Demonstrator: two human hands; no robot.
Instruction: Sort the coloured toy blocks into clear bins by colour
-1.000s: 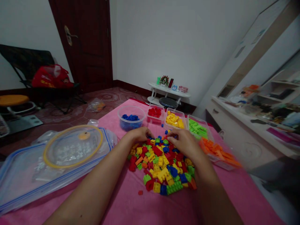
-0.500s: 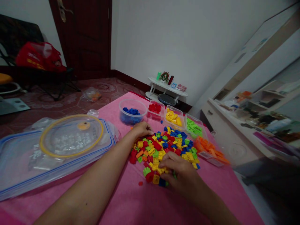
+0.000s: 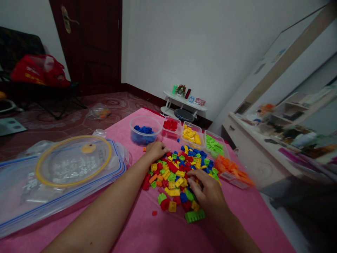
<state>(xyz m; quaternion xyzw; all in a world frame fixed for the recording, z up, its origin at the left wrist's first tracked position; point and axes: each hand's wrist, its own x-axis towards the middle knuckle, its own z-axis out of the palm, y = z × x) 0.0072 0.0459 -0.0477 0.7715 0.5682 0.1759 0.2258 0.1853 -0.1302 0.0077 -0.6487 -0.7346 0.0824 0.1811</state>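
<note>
A loose pile of mixed plastic building bricks [image 3: 181, 168] in red, yellow, green, blue and orange lies on a pink cloth [image 3: 155, 235]. At the pile's far left edge rests my left hand [image 3: 156, 151], its fingers curled in; whatever they hold is hidden. My right hand [image 3: 207, 189] is on the near right part of the pile. Its fingers and thumb bend round a spot among the bricks, and what lies between them is mostly covered. Just below that hand is a long green brick [image 3: 195, 215]. A small red piece [image 3: 154, 213] lies apart on the cloth.
Behind the pile stand a round tub [image 3: 133, 135] of blue bricks and clear boxes of red bricks [image 3: 170, 124], yellow bricks [image 3: 191, 134], green bricks [image 3: 213, 144] and orange bricks [image 3: 233, 170]. Blue-edged container lids [image 3: 15, 186] and a yellow-rimmed round lid [image 3: 109, 154] lie at left.
My right hand has shifted slightly right and away from me, uncovering the long green brick and other bricks at the near edge. My left hand stays by the far left edge. The view has tilted slightly.
</note>
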